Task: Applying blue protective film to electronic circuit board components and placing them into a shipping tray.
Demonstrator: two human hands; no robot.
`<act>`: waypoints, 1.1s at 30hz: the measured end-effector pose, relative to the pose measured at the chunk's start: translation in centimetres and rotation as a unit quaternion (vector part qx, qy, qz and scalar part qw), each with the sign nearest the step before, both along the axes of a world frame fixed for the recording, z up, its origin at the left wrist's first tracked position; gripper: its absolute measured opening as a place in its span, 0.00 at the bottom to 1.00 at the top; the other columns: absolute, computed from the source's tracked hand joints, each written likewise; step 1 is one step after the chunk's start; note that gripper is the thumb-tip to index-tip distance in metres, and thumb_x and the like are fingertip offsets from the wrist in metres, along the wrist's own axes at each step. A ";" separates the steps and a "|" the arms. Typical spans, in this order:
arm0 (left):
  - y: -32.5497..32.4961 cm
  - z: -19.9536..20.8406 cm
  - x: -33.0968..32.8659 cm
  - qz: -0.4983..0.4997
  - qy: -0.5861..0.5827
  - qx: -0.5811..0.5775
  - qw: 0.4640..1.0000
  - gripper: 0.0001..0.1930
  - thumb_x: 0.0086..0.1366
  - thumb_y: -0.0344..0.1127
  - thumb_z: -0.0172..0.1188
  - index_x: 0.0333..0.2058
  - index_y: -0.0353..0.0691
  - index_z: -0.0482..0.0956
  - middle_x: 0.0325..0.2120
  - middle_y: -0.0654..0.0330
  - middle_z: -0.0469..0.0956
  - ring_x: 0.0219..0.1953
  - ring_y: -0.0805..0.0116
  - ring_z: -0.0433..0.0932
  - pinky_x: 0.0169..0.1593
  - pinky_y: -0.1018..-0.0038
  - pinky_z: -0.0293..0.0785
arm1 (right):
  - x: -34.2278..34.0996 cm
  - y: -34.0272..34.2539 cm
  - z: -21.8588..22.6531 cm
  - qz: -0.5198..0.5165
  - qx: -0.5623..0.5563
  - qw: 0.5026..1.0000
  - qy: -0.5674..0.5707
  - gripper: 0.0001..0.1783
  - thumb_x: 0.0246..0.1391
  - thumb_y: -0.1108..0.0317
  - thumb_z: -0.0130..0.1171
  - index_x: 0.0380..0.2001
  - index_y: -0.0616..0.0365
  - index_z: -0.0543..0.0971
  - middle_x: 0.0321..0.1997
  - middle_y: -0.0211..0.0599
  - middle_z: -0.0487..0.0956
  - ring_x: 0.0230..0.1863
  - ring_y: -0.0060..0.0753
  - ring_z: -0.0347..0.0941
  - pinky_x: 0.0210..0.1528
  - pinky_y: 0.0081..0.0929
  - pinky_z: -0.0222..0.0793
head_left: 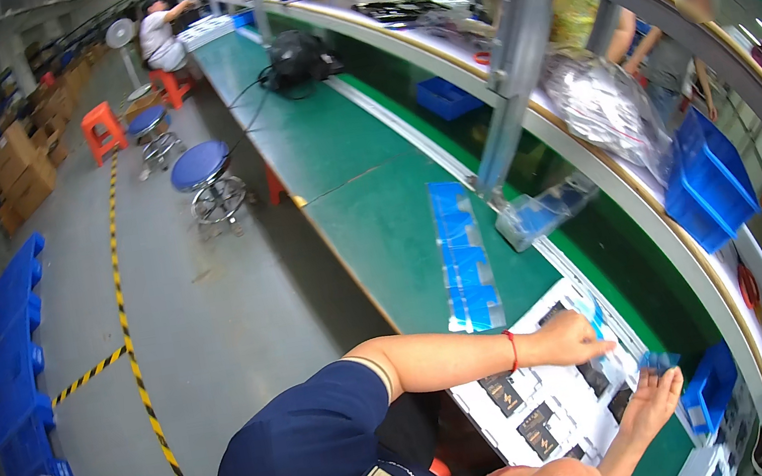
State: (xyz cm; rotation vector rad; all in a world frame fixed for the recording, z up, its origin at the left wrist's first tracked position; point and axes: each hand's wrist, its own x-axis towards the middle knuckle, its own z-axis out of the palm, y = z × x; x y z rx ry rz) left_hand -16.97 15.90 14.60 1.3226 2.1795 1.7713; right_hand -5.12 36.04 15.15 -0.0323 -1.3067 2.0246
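My left hand [571, 339], with a red string round its wrist, hovers over a white tray [585, 446]. Its fingers are pressed together, and whatever they may hold is too small to make out. At the tray's right side my right hand [652, 402] is turned palm up, its thumb and fingers closed on a small piece of blue film [659, 361]. Several flat black pieces with orange marks, like battery packs, lie in the tray; one black piece [537, 431] is nearest me. My left forearm and hand hide part of the tray.
A strip of blue film sheets [462, 255] lies on the green bench [376, 208] beyond the tray. Blue bins [711, 387] and a clear plastic box [548, 210] stand to the right, by a metal post [517, 54]. Stools [200, 165] stand left; people work farther off.
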 end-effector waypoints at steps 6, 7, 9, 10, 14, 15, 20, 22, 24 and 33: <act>-0.5 -1.2 -1.2 0.054 0.042 0.017 0.998 0.15 0.57 0.42 0.63 0.20 0.35 0.81 0.16 0.51 0.75 0.20 0.59 0.75 0.25 0.67 0.68 | -0.5 -0.6 0.2 -0.036 -0.070 0.997 0.004 0.20 0.54 0.79 0.55 0.49 0.53 0.66 0.38 0.31 0.74 0.39 0.27 0.72 0.45 0.29 0.72; -0.8 -1.3 -1.3 0.056 0.065 -0.002 0.996 0.13 0.56 0.41 0.63 0.23 0.37 0.83 0.19 0.51 0.77 0.23 0.58 0.77 0.26 0.66 0.70 | -0.8 -2.2 1.3 -0.028 -0.033 0.999 -0.030 0.23 0.52 0.82 0.55 0.50 0.54 0.65 0.38 0.31 0.73 0.38 0.26 0.72 0.43 0.24 0.71; -1.1 0.1 -0.2 0.012 0.061 0.002 0.998 0.12 0.54 0.41 0.65 0.28 0.37 0.83 0.24 0.51 0.79 0.27 0.56 0.79 0.31 0.68 0.73 | -0.7 -3.8 1.4 -0.040 0.093 0.991 -0.082 0.29 0.47 0.84 0.57 0.54 0.56 0.64 0.37 0.31 0.72 0.37 0.21 0.70 0.39 0.18 0.69; -1.1 0.4 0.1 -0.001 0.064 0.019 0.998 0.14 0.53 0.43 0.65 0.29 0.37 0.83 0.25 0.51 0.79 0.28 0.55 0.79 0.32 0.67 0.73 | -0.6 -4.3 1.8 -0.029 0.165 0.977 -0.132 0.34 0.45 0.86 0.57 0.57 0.54 0.62 0.37 0.29 0.72 0.37 0.19 0.69 0.38 0.16 0.68; -1.2 0.7 0.4 -0.058 0.074 0.011 0.995 0.17 0.51 0.42 0.67 0.36 0.36 0.81 0.29 0.49 0.79 0.31 0.54 0.79 0.35 0.68 0.74 | -0.5 -5.9 0.9 0.049 0.272 0.941 -0.193 0.41 0.45 0.85 0.58 0.62 0.55 0.56 0.31 0.27 0.73 0.32 0.16 0.70 0.36 0.13 0.67; -1.2 0.8 0.4 -0.071 0.078 0.008 0.994 0.16 0.51 0.40 0.68 0.36 0.36 0.81 0.29 0.50 0.79 0.31 0.55 0.80 0.34 0.68 0.74 | -0.5 -6.1 0.9 0.062 0.286 0.937 -0.193 0.41 0.45 0.84 0.59 0.62 0.55 0.57 0.31 0.29 0.74 0.32 0.16 0.70 0.35 0.13 0.67; -0.8 -0.1 0.1 -0.040 -0.035 0.012 0.999 0.07 0.55 0.33 0.64 0.28 0.34 0.81 0.21 0.55 0.79 0.24 0.70 0.76 0.29 0.75 0.70 | -0.6 -6.0 1.0 0.065 0.185 0.952 -0.235 0.30 0.49 0.79 0.60 0.56 0.60 0.63 0.31 0.32 0.76 0.30 0.16 0.71 0.31 0.13 0.68; -0.5 -0.6 -0.4 -0.031 -0.073 0.027 0.996 0.09 0.55 0.35 0.64 0.28 0.33 0.81 0.22 0.54 0.80 0.23 0.70 0.78 0.29 0.74 0.71 | -0.7 -5.1 1.0 0.062 0.150 0.941 -0.298 0.16 0.51 0.74 0.62 0.42 0.64 0.71 0.26 0.33 0.77 0.24 0.17 0.72 0.24 0.15 0.69; -0.7 0.4 -0.5 -0.029 -0.105 0.001 0.994 0.10 0.56 0.36 0.64 0.27 0.33 0.81 0.20 0.57 0.79 0.23 0.75 0.75 0.29 0.76 0.70 | -0.5 -4.8 1.4 0.065 0.133 0.931 -0.333 0.07 0.52 0.74 0.61 0.33 0.63 0.74 0.21 0.32 0.76 0.19 0.18 0.71 0.21 0.15 0.69; -0.7 0.3 -0.6 -0.042 -0.169 0.035 0.984 0.10 0.58 0.34 0.63 0.29 0.31 0.82 0.19 0.61 0.79 0.23 0.79 0.73 0.28 0.79 0.69 | -0.5 -5.1 1.5 0.074 0.090 0.939 -0.323 0.05 0.52 0.73 0.61 0.29 0.62 0.75 0.20 0.31 0.76 0.18 0.18 0.70 0.21 0.14 0.67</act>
